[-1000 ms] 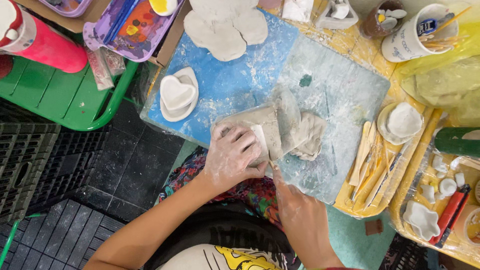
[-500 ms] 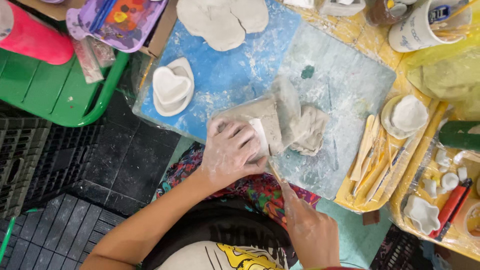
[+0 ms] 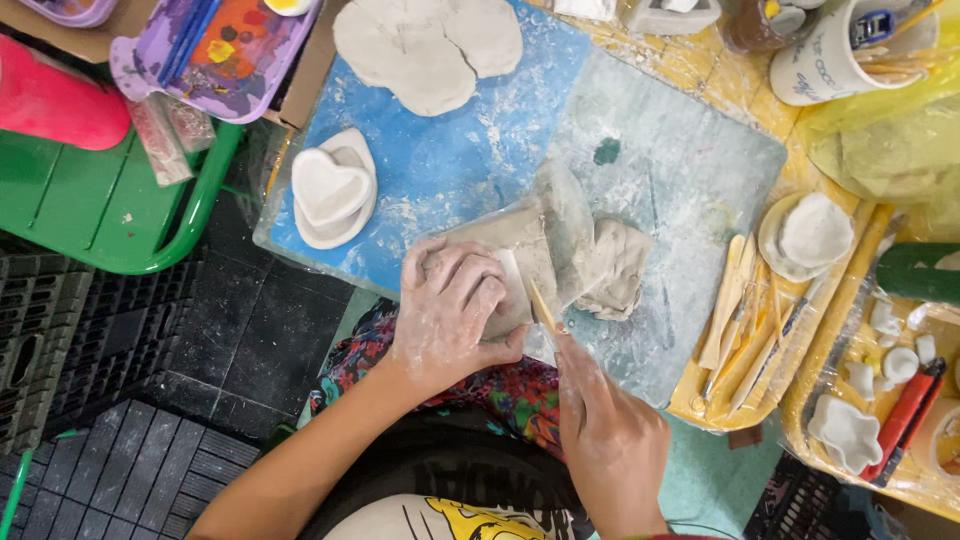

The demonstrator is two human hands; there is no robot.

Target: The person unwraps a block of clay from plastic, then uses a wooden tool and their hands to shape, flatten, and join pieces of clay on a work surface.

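Note:
My left hand (image 3: 450, 315) presses flat on a grey clay slab (image 3: 530, 245) at the near edge of a blue work mat (image 3: 450, 170). My right hand (image 3: 605, 425) grips a thin wooden modelling tool (image 3: 543, 305), its tip against the slab's near edge beside my left fingers. A crumpled lump of clay (image 3: 615, 265) lies just right of the slab. Both hands are dusted with clay.
A white heart-shaped dish (image 3: 330, 190) sits on the mat's left, a rolled clay sheet (image 3: 425, 45) at the far side. A tray of wooden tools (image 3: 745, 340) and small white clay pieces (image 3: 850, 430) lie right. A paint palette (image 3: 215, 45) and green tray (image 3: 110, 200) are left.
My right hand has come forward and up to the slab's near edge with the wooden tool. My left hand stays pressed on the slab. The view has shifted slightly.

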